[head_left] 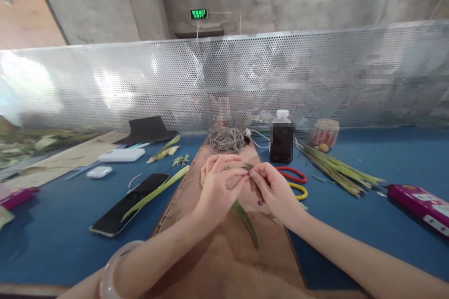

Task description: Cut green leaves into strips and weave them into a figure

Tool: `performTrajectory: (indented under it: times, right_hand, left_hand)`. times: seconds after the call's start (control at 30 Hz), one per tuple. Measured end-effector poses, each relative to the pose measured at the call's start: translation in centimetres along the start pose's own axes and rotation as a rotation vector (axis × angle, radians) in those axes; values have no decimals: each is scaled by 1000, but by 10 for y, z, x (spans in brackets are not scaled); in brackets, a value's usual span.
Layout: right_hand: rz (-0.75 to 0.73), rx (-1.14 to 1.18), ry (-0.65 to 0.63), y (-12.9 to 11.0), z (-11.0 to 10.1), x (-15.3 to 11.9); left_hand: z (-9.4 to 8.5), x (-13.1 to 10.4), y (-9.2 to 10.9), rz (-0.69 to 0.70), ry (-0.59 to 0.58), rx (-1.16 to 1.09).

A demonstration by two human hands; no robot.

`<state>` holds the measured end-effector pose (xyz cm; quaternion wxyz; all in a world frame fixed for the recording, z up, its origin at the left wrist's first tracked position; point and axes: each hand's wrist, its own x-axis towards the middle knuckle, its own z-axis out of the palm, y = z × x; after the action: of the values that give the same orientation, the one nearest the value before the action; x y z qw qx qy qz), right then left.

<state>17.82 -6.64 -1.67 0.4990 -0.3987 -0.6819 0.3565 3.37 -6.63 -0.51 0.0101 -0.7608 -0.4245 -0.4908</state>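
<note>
Head view. Nearest the camera, a pale bangle circles the left wrist, and both forearms reach forward over a brown board lying on the blue table. The left hand and right hand meet above the middle of the board; the fingertips of both are pressed together on a small piece of folded green leaf — a two-handed pinch, the fingers curled rather than spread. From under the left hand a long leaf blade trails down across the board toward the camera.

At the far end of the board lies a tangle of grey twine. Just right of the right hand lie a red ring and a yellow ring, likely scissor handles — partly hidden by the hand. Behind them stands a dark bottle with a white cap, and beyond it a small jar. A bundle of green leaves lies to the right, with a magenta box farther right.

Left of the board lie a black phone with a single green leaf across it, a white earbud case and a white flat box. A perforated metal screen closes the table's far edge.
</note>
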Motion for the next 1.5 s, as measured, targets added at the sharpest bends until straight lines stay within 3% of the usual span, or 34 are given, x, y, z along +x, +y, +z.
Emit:
performTrajectory:
  times: [0.17, 0.3, 0.57, 1.03, 1.23, 1.5]
  right_hand:
    - [-13, 17, -52, 2, -4, 2]
    - [5, 88, -70, 1, -4, 3]
    - [66, 200, -45, 0, 0, 3]
    - [112, 224, 23, -7, 5, 0]
    - [62, 214, 28, -4, 4, 0]
    - [-30, -30, 29, -5, -2, -2]
  left_hand:
    - [2, 3, -4, -83, -94, -157]
    - [2, 4, -5, -83, -111, -161]
    - [0, -5, 5, 51, 110, 127]
    - [0, -7, 4, 203, 209, 248]
    - [0, -6, 4, 134, 140, 187]
    - [-1, 0, 7, -7, 31, 50]
